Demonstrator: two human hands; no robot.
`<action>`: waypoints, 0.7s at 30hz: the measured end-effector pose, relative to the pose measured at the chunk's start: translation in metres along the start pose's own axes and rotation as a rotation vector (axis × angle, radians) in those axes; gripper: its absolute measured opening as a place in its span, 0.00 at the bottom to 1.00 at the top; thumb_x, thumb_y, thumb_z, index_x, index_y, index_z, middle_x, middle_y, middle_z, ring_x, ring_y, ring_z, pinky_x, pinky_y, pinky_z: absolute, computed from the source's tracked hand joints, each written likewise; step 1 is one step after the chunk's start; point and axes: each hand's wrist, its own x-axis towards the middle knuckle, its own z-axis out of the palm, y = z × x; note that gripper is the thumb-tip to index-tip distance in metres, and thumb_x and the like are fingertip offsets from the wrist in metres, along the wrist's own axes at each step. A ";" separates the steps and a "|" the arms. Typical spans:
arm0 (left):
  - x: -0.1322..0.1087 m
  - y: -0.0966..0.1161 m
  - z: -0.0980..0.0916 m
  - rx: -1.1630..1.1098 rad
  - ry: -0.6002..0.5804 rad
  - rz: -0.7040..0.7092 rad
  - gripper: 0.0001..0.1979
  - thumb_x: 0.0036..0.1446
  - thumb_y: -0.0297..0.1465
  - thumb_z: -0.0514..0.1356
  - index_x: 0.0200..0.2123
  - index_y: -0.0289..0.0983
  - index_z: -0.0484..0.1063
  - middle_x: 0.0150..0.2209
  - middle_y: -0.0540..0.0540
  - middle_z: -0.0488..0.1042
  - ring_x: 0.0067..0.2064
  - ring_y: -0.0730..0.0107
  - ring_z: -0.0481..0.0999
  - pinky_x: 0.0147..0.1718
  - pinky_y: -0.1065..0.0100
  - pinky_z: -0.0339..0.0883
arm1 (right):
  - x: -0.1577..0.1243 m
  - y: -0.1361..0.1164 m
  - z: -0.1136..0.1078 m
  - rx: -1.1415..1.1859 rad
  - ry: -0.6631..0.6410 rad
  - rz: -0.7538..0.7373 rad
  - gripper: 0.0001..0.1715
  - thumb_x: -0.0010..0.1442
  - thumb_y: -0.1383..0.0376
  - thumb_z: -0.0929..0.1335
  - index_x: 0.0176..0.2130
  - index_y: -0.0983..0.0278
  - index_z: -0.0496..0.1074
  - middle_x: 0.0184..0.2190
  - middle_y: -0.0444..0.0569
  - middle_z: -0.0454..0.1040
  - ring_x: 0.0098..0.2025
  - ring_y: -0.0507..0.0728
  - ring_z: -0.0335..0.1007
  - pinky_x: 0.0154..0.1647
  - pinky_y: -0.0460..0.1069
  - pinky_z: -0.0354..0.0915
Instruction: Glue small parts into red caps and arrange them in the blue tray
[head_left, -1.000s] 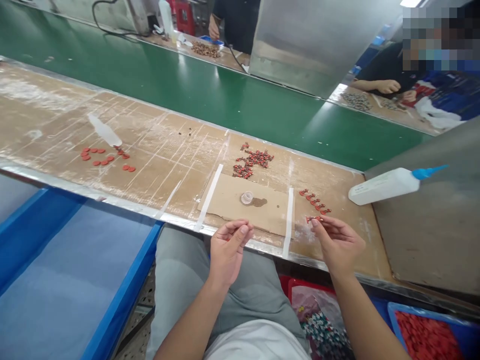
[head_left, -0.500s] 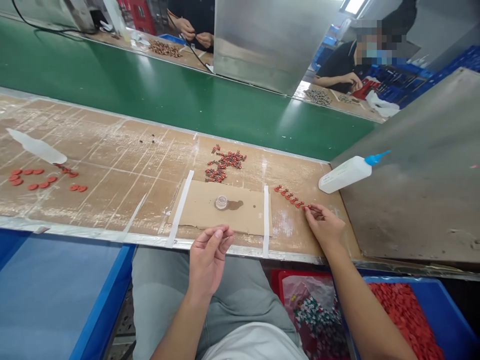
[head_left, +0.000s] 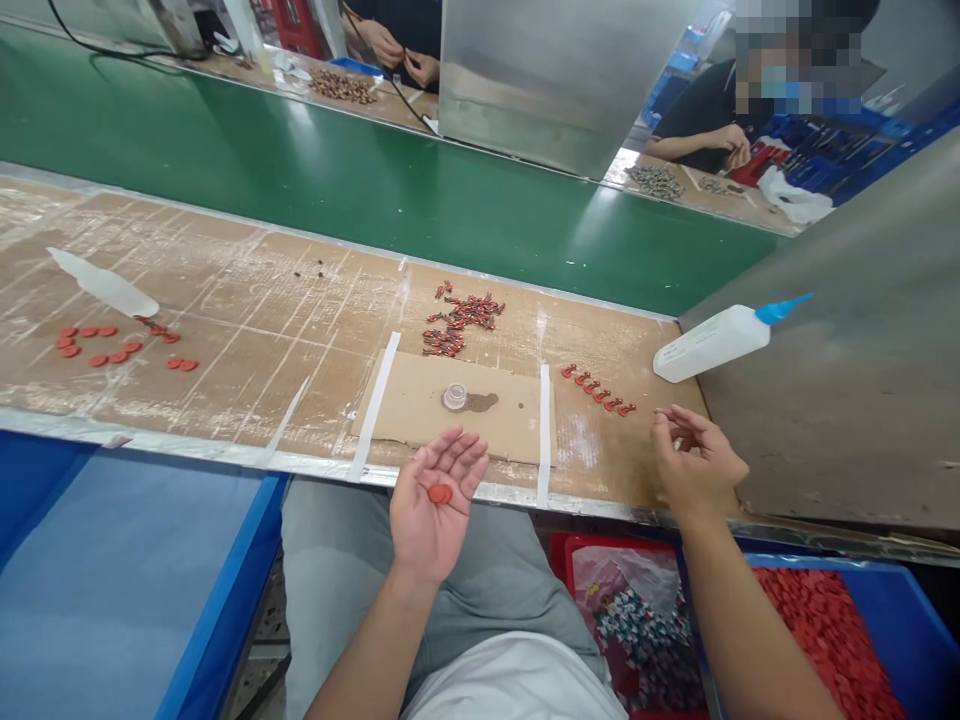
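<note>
My left hand (head_left: 433, 510) is palm up above the front edge of the table, fingers extended, with a couple of small red discs (head_left: 440, 494) lying in the palm. My right hand (head_left: 697, 455) hovers over the table's right side, its fingers loosely curled and apart, with nothing visible in them. Left of it runs a slanting row of small red-and-dark pieces on red discs (head_left: 601, 394). Between the hands and farther back is a cardboard sheet (head_left: 405, 405) bearing a small clear cup (head_left: 454, 397) beside a dark stain. Behind it lies a pile of small red-and-dark pieces (head_left: 472, 312).
A white bottle with a blue nozzle (head_left: 712, 343) leans against the metal panel (head_left: 840, 370) at right. More red discs (head_left: 97, 360) and a white bottle (head_left: 105, 285) lie at left. Below right, a blue bin (head_left: 892, 620) holds red pieces. Co-workers sit beyond the green belt (head_left: 337, 180).
My left hand has opened from a closed pose, showing red discs in its palm. My right hand has let go of the last piece in the row and moved right.
</note>
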 end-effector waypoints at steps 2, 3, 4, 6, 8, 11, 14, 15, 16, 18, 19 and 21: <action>-0.001 -0.001 0.005 -0.061 -0.033 -0.053 0.20 0.61 0.40 0.54 0.47 0.32 0.76 0.50 0.36 0.77 0.55 0.57 0.75 0.55 0.57 0.68 | -0.014 -0.030 -0.009 0.127 -0.027 -0.050 0.16 0.57 0.59 0.72 0.44 0.63 0.77 0.32 0.52 0.80 0.25 0.54 0.70 0.25 0.49 0.66; -0.002 -0.001 0.007 -0.089 -0.049 -0.077 0.21 0.61 0.41 0.54 0.47 0.31 0.76 0.51 0.35 0.76 0.56 0.55 0.74 0.57 0.55 0.66 | -0.023 -0.048 -0.013 0.198 -0.118 -0.106 0.15 0.56 0.61 0.73 0.44 0.60 0.77 0.31 0.49 0.80 0.24 0.53 0.69 0.25 0.49 0.65; -0.002 -0.002 0.009 -0.112 -0.064 -0.097 0.22 0.61 0.41 0.54 0.47 0.31 0.76 0.52 0.34 0.76 0.58 0.53 0.72 0.58 0.54 0.65 | -0.033 -0.067 -0.016 0.275 -0.268 -0.195 0.14 0.55 0.63 0.73 0.43 0.58 0.77 0.31 0.48 0.80 0.24 0.53 0.70 0.25 0.49 0.66; -0.004 -0.004 0.012 -0.135 -0.088 -0.128 0.23 0.61 0.42 0.53 0.47 0.31 0.75 0.54 0.32 0.74 0.60 0.52 0.70 0.60 0.54 0.62 | -0.051 -0.104 -0.016 0.400 -0.497 -0.387 0.19 0.52 0.66 0.75 0.45 0.55 0.76 0.32 0.45 0.80 0.24 0.52 0.70 0.28 0.49 0.68; -0.007 -0.006 0.013 -0.131 -0.110 -0.141 0.23 0.61 0.43 0.53 0.48 0.31 0.74 0.55 0.32 0.73 0.61 0.52 0.69 0.61 0.54 0.61 | -0.065 -0.132 -0.011 0.504 -0.636 -0.509 0.22 0.52 0.66 0.75 0.47 0.55 0.75 0.31 0.44 0.80 0.24 0.52 0.70 0.29 0.48 0.68; -0.010 -0.008 0.012 -0.107 -0.139 -0.137 0.24 0.61 0.44 0.52 0.49 0.31 0.74 0.56 0.32 0.73 0.61 0.51 0.69 0.61 0.54 0.58 | -0.076 -0.156 0.003 0.588 -0.681 -0.573 0.23 0.52 0.65 0.76 0.49 0.58 0.76 0.29 0.45 0.80 0.25 0.53 0.72 0.30 0.49 0.68; -0.013 -0.010 0.010 -0.065 -0.156 -0.127 0.24 0.62 0.44 0.52 0.47 0.31 0.75 0.53 0.33 0.75 0.60 0.50 0.70 0.61 0.54 0.58 | -0.078 -0.163 0.013 0.609 -0.703 -0.594 0.22 0.53 0.65 0.76 0.48 0.58 0.77 0.31 0.47 0.80 0.30 0.54 0.75 0.33 0.49 0.69; -0.013 -0.010 0.009 -0.049 -0.159 -0.126 0.24 0.63 0.44 0.51 0.46 0.31 0.75 0.53 0.33 0.76 0.59 0.49 0.70 0.60 0.54 0.59 | -0.078 -0.164 0.015 0.606 -0.712 -0.604 0.21 0.53 0.66 0.75 0.48 0.58 0.77 0.31 0.47 0.81 0.31 0.55 0.76 0.33 0.49 0.70; -0.014 -0.010 0.009 -0.035 -0.161 -0.125 0.24 0.63 0.43 0.51 0.46 0.30 0.76 0.52 0.33 0.76 0.59 0.49 0.71 0.60 0.54 0.59 | -0.077 -0.165 0.016 0.600 -0.721 -0.619 0.20 0.54 0.66 0.75 0.48 0.58 0.76 0.32 0.47 0.81 0.32 0.55 0.76 0.34 0.49 0.70; -0.014 -0.011 0.008 -0.013 -0.162 -0.124 0.25 0.63 0.43 0.50 0.45 0.29 0.76 0.51 0.33 0.77 0.58 0.48 0.71 0.59 0.54 0.59 | -0.078 -0.165 0.016 0.576 -0.720 -0.652 0.20 0.56 0.68 0.73 0.49 0.58 0.75 0.35 0.48 0.82 0.34 0.55 0.77 0.36 0.50 0.71; -0.014 -0.011 0.008 -0.005 -0.161 -0.121 0.25 0.64 0.43 0.50 0.45 0.29 0.76 0.51 0.33 0.77 0.58 0.49 0.72 0.59 0.54 0.59 | -0.079 -0.165 0.017 0.559 -0.716 -0.668 0.21 0.56 0.68 0.73 0.50 0.58 0.75 0.37 0.48 0.82 0.35 0.55 0.78 0.38 0.50 0.72; -0.014 -0.012 0.008 -0.002 -0.167 -0.116 0.23 0.63 0.42 0.50 0.44 0.29 0.77 0.49 0.33 0.78 0.57 0.50 0.73 0.61 0.55 0.58 | -0.082 -0.165 0.018 0.526 -0.700 -0.709 0.22 0.57 0.69 0.71 0.51 0.57 0.74 0.40 0.48 0.81 0.38 0.56 0.78 0.40 0.51 0.73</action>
